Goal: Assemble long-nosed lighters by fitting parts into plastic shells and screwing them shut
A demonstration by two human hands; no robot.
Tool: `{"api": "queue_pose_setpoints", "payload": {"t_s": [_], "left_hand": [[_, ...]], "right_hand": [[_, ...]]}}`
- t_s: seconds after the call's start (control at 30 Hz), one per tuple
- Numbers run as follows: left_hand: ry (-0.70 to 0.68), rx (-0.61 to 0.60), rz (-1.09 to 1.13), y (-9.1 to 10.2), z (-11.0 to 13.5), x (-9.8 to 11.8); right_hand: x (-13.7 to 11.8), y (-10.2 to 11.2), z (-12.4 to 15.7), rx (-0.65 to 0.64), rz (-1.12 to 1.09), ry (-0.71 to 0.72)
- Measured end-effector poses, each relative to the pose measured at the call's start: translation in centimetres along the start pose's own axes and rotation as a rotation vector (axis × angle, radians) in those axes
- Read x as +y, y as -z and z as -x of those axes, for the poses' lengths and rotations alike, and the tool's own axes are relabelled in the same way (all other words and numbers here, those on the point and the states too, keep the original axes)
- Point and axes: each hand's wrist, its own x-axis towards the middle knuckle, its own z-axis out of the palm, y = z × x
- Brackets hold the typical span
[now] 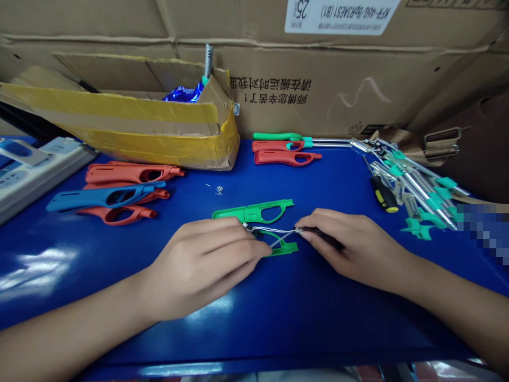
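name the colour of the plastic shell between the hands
Green; the shell shows best in the head view.

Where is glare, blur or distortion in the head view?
Head view: glare on the blue table far left and below the left hand; pixelated patch at right edge; wide-angle bowing at the borders; right hand and the white wires both hands pinch are sharp.

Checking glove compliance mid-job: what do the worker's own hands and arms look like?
Both are bare: the left hand and right hand wear no gloves, and no ring shows. The left forearm and right forearm carry no sleeve, watch or band as far as the frame reaches.
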Motion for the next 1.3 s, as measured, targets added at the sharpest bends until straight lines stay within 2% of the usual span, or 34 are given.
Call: {"api": "queue_pose_setpoints", "payload": {"t_s": [0.1, 0.2, 0.4, 0.53, 0.77, 0.97, 1.17, 1.3], "left_hand": [[0.083, -0.016, 0.18, -0.2, -0.3, 0.4], [0.138, -0.015, 0.246, -0.1, -0.6, 0.5], [0.082, -0.026, 0.215, 0.6, -0.8, -0.8], [0.104, -0.023, 0.109, 1.2, -0.7, -1.6], [0.165, -0.198, -0.113, 2.0, -0.8, -1.7], [0.207, -0.268, -0.206, 2.2, -0.4, -1.4], [0.132, -0.337, -0.314, 2.2, -0.3, -1.3], [0.149, -0.352, -0.29, 2.2, -0.4, -1.5]], "right_hand": [[-0.1, 0.0, 0.0, -0.006, 0.001, 0.021], [0.0, 0.1, 0.1, -0.032, 0.012, 0.055], [0.4, 0.7, 0.3, -0.103, 0.137, 0.197], [0.6, 0.8, 0.3, -0.107, 0.153, 0.26], [0.7, 0.9, 0.2, -0.158, 0.074, 0.215], [0.6, 0.8, 0.1, -0.191, 0.056, 0.19], [0.8, 0.6, 0.1, -0.124, 0.116, 0.189], [0.9, 0.5, 0.1, -0.081, 0.129, 0.186]]}}
